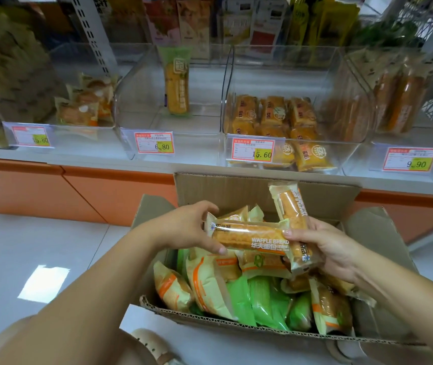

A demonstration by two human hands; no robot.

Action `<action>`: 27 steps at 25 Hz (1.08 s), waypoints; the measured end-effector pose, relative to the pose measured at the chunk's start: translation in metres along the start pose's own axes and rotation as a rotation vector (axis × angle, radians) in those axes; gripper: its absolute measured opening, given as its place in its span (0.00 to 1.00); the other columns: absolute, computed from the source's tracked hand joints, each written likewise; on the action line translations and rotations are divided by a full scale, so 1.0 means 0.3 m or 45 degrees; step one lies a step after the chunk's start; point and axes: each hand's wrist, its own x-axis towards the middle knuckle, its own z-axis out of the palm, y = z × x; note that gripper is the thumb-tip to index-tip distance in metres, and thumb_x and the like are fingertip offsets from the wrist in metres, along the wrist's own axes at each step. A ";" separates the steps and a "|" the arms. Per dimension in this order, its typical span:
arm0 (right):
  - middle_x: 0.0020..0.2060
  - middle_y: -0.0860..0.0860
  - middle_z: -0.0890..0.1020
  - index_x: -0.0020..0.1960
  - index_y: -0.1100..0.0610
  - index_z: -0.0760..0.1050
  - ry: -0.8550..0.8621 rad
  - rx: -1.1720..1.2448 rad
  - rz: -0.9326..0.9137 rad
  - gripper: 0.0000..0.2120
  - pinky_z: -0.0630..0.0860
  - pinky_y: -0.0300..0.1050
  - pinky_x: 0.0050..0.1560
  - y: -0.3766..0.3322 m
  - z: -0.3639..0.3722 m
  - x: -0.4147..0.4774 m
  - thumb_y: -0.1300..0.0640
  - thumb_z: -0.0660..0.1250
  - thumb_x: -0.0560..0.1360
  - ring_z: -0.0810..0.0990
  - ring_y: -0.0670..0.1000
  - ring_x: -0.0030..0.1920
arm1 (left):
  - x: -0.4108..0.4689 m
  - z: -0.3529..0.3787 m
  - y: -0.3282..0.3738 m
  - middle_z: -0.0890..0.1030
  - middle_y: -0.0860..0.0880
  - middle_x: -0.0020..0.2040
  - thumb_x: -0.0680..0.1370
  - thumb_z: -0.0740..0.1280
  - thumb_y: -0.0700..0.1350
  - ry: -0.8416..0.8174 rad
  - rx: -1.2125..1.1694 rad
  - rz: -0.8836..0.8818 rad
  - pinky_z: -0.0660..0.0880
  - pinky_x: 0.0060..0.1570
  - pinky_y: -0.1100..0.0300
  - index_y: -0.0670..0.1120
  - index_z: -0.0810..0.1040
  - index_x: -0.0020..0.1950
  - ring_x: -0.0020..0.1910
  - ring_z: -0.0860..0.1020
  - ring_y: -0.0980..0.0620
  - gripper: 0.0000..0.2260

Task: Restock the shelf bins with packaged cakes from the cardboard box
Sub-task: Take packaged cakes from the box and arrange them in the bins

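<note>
Waffle bread pack gripped between left fingers and right fingers.

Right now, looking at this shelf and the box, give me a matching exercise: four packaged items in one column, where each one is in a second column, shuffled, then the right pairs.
Column one
1. crosswise waffle bread packet in clear wrap
2. upward-slanting waffle bread packet
3. tall green-and-yellow packet
4. small orange-wrapped cakes

Column two
A. piled in the wide clear plastic bin
B. gripped by the right hand
C. standing alone in the clear plastic bin tagged 6.80
D. one end gripped by the left hand, over the brown cardboard box

Pairs: 1-D, 2-B, 3-C, 4-A
</note>
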 end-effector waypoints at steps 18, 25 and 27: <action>0.53 0.44 0.79 0.58 0.44 0.73 0.317 -0.997 -0.266 0.26 0.77 0.37 0.45 -0.182 -0.084 -0.124 0.55 0.79 0.65 0.80 0.45 0.49 | 0.070 -0.010 0.132 0.86 0.45 0.46 0.64 0.82 0.44 0.278 -0.691 0.147 0.81 0.49 0.50 0.46 0.80 0.52 0.46 0.84 0.43 0.20; 0.46 0.47 0.85 0.52 0.52 0.80 0.490 -0.300 -0.678 0.25 0.76 0.42 0.51 -0.287 -0.145 -0.227 0.52 0.79 0.56 0.81 0.47 0.48 | 0.091 -0.012 0.325 0.85 0.49 0.44 0.66 0.80 0.41 0.415 -0.708 0.257 0.78 0.35 0.67 0.53 0.77 0.56 0.38 0.83 0.56 0.23; 0.48 0.53 0.83 0.53 0.55 0.77 0.555 -0.088 -0.782 0.25 0.79 0.49 0.47 -0.355 -0.184 -0.260 0.55 0.78 0.58 0.83 0.51 0.46 | 0.097 -0.011 0.389 0.85 0.46 0.42 0.65 0.80 0.38 0.433 -0.834 0.310 0.78 0.32 0.65 0.49 0.75 0.55 0.36 0.83 0.55 0.23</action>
